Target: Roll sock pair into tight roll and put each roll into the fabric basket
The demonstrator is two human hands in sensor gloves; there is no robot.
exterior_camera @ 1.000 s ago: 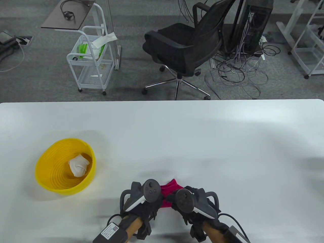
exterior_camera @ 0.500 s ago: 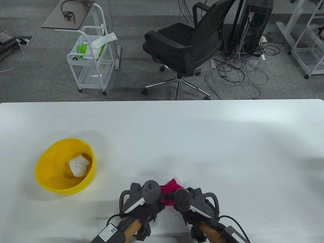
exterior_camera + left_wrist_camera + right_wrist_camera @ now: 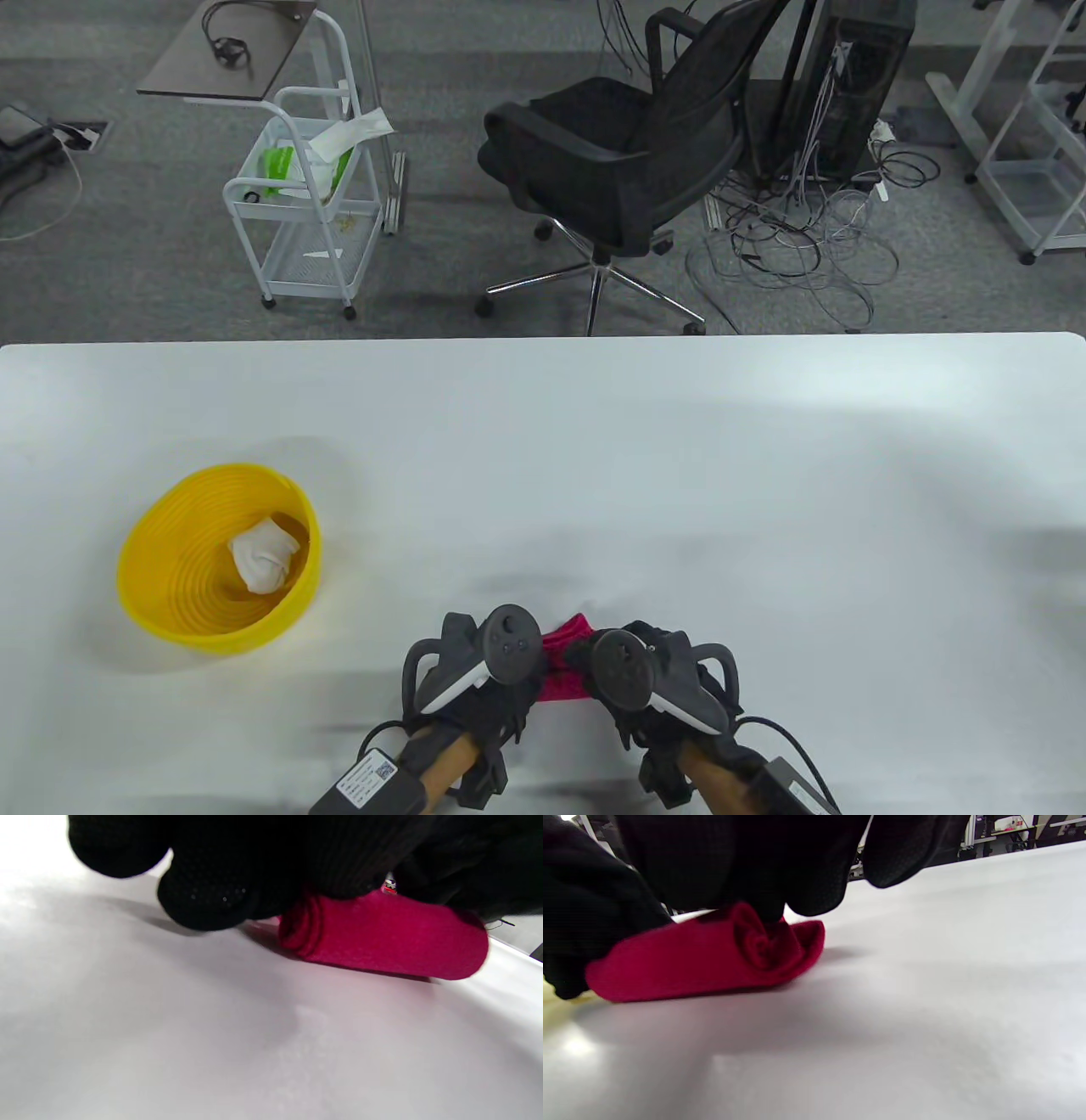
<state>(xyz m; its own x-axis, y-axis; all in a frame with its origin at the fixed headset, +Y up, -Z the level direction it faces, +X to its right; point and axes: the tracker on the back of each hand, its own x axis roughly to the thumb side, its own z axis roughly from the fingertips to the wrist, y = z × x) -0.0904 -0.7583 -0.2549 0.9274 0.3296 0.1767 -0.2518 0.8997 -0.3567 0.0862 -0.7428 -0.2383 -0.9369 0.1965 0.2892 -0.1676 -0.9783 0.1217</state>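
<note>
Both hands work side by side at the near edge of the white bench [image 3: 594, 441], w/ a magenta sock pair [image 3: 564, 666] between them. Left hand [image 3: 488, 679] sits on the roll's left end, gloved fingers [image 3: 203, 899] curled down over the top of it and touching the bench just beside it; right hand [image 3: 640, 679] covers the right end, fingers [image 3: 814, 878] curled over the top of the fabric, so both are grasping the sock pair. From the left wrist view the sock pair reads as a short fat cylinder lying flat on the bench, layered edges showing at one end. From the right wrist view a spiral of rolled fabric shows at the end, w/ a loose flap still flat on the bench beyond it. In the table view only a small strip of magenta shows between the two trackers. Well apart to the left, a yellow basket [image 3: 161, 594] stands on the bench, ribbed inside, holding a white sock roll [image 3: 263, 556]. Beyond the far edge: black office chair [image 3: 628, 161], white wire trolley [image 3: 305, 204], tangle of cables [image 3: 797, 246] on grey carpet.
</note>
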